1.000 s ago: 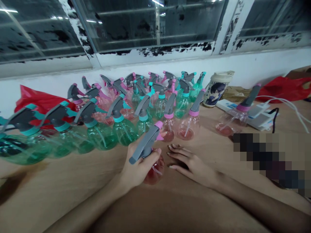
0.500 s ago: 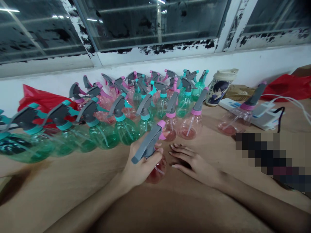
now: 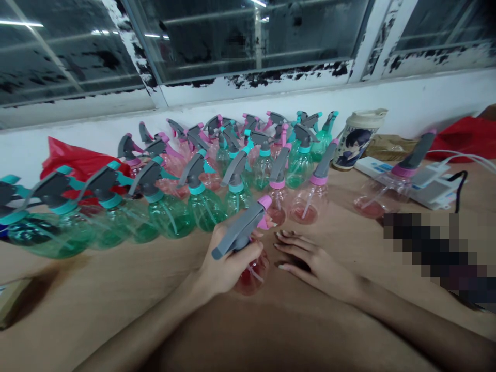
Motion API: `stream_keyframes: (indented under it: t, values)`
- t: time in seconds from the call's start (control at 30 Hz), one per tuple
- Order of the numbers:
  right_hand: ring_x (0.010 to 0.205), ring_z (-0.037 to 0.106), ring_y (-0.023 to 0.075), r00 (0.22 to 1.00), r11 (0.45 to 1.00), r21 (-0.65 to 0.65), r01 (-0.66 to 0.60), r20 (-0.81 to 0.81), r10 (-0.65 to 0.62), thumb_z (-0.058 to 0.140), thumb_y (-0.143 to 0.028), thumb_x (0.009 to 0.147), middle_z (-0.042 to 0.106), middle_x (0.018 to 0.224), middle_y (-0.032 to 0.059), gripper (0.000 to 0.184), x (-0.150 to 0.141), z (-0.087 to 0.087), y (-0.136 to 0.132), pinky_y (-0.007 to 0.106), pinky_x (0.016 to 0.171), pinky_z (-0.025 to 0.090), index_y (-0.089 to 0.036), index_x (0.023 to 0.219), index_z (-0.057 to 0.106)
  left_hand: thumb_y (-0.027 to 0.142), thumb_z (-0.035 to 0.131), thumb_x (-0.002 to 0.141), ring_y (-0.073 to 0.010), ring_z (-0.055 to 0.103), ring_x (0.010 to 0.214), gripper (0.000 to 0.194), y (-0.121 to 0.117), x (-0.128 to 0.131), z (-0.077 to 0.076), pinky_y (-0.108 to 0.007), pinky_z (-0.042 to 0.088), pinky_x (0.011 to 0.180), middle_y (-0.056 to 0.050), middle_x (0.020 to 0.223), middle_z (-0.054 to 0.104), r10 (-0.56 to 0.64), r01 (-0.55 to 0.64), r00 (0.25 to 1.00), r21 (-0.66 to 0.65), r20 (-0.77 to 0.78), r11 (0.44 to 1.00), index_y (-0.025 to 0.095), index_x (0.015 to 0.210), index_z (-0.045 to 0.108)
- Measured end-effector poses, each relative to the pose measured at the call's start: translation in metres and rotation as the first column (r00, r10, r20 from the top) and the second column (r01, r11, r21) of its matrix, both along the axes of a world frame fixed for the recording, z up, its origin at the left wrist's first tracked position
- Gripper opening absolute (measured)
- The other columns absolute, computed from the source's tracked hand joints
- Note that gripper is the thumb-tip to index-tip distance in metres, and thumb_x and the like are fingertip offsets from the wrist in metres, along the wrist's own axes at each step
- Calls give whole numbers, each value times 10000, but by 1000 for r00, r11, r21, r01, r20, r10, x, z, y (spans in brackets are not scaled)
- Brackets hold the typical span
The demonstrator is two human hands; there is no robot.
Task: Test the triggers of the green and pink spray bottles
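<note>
The left hand (image 3: 228,263) wraps a pink-collared spray bottle (image 3: 253,274), steadying it just in front of the bottle rows (image 3: 205,212), while the open right hand (image 3: 315,266) rests flat on the bench (image 3: 96,310) beside it.

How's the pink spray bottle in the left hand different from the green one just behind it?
The pink spray bottle is held tilted in the left hand, while the green spray bottle stands on the table. The pink one has pink trim, the green one teal. Both have grey trigger heads.

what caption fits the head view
Left hand grips a spray bottle, right hand rests beside it on the wooden table, rows of green and pink spray bottles behind
</note>
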State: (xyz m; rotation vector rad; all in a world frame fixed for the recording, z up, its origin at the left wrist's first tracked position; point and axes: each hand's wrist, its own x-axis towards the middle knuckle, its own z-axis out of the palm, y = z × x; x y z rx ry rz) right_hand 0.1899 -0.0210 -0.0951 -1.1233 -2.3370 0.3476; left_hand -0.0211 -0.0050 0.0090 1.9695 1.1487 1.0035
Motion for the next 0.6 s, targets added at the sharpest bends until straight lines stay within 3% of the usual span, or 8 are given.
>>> stream_keyframes:
  t: [0.17, 0.43, 0.6]
  values:
    - [1231, 397, 215, 1000, 1000, 3, -1, -21, 1, 485, -383, 855, 511, 1279, 65, 414, 0, 0, 0, 443, 1008, 365, -224, 1237, 484, 205, 496, 674, -131, 446, 527, 57, -1, 1, 4, -266, 404, 499, 34, 570, 462, 20, -19, 999, 34, -27, 999, 221, 620, 504]
    - [1220, 413, 218, 999, 1000, 4, -7, -53, 7, 493, -382, 850, 528, 1261, 64, 415, 0, 1, 0, 445, 1000, 373, -232, 1236, 487, 205, 496, 662, -127, 438, 502, 76, 0, 3, 7, -255, 398, 473, 40, 543, 453, 12, -11, 1000, 54, -18, 998, 220, 589, 480]
    - [1226, 405, 215, 1000, 1000, -2, -12, -27, 12, 482, -385, 855, 517, 1273, 71, 412, 0, -1, 1, 446, 1013, 355, -221, 1233, 490, 179, 508, 632, -115, 410, 422, 74, -2, 1, 6, -246, 378, 419, 67, 476, 425, 30, -30, 997, 5, -65, 1000, 223, 584, 473]
